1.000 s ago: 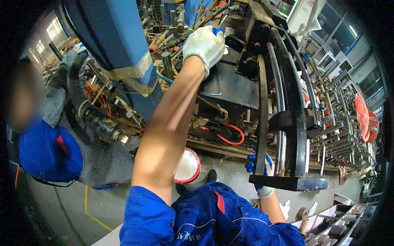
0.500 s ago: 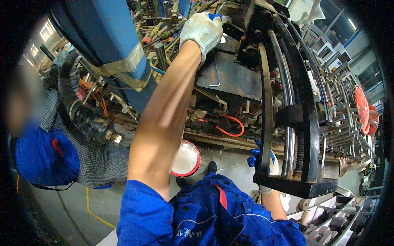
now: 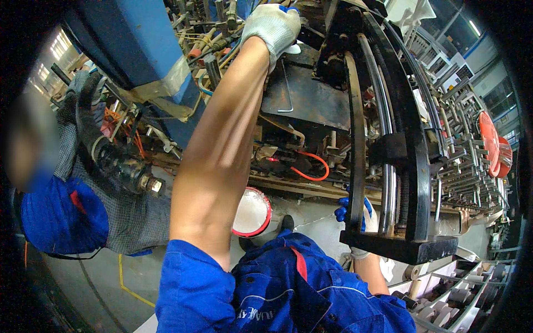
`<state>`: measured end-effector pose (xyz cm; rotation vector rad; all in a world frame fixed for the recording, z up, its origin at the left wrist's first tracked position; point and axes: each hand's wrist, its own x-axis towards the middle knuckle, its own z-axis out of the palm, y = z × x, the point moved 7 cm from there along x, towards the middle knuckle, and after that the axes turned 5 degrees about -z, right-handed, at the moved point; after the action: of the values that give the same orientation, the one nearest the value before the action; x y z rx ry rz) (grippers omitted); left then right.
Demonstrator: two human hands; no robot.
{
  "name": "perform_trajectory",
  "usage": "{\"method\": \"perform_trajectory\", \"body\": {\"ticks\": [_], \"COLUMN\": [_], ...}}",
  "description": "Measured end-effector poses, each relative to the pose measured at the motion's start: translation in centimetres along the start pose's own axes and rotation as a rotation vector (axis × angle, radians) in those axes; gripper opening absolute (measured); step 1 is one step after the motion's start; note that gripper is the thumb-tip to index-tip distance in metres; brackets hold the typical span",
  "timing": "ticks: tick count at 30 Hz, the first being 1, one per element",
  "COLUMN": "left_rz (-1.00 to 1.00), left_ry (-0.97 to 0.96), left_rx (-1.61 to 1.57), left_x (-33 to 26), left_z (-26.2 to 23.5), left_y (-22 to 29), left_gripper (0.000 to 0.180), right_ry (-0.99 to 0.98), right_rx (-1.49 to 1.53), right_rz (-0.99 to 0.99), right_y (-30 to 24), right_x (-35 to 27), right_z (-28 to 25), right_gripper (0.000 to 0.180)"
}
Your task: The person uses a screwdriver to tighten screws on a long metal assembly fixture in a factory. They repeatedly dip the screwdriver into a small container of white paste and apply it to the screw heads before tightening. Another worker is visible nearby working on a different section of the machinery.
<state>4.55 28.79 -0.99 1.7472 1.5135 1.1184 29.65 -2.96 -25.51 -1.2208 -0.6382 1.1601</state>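
My left hand, in a white glove with blue-coated fingertips, reaches to the far side of the machine. It is curled in a fist; most of its fingers, and anything in them, are hidden. Below it an L-shaped hex key lies on a dark metal plate. A small white piece shows beside the wrist. My right hand, gloved alike, is low on the right, behind the lower end of a black metal frame. Its bent blue fingers stick out past one bar; what they grip is hidden.
A blue machine column stands at the left. Beside me a co-worker in blue and grey leans in. A white bucket with a red rim stands on the floor. An orange hose loop juts from the machine; metal rods crowd the right.
My left hand has moved a little farther away, and more of the hex key shows. The view has shifted slightly. My right hand stays behind the black frame.
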Motion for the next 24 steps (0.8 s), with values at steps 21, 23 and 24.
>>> {"method": "perform_trajectory", "body": {"ticks": [21, 23, 24], "left_rz": [0.413, 0.492, 0.535], "left_ry": [0.181, 0.052, -0.016], "left_rx": [1.023, 1.177, 1.25], "left_x": [3.9, 4.3, 4.4], "left_z": [1.4, 3.0, 4.0], "left_y": [1.6, 2.0, 2.1], "left_gripper": [0.025, 0.025, 0.025], "right_ry": [0.018, 0.035, 0.046], "right_rx": [-0.028, -0.027, -0.028], "right_rz": [-0.013, -0.014, -0.017], "right_y": [0.5, 0.7, 0.7], "right_x": [-0.3, -0.4, -0.5], "right_z": [-1.6, -1.9, -2.1], "right_gripper": [0.038, 0.038, 0.038]}}
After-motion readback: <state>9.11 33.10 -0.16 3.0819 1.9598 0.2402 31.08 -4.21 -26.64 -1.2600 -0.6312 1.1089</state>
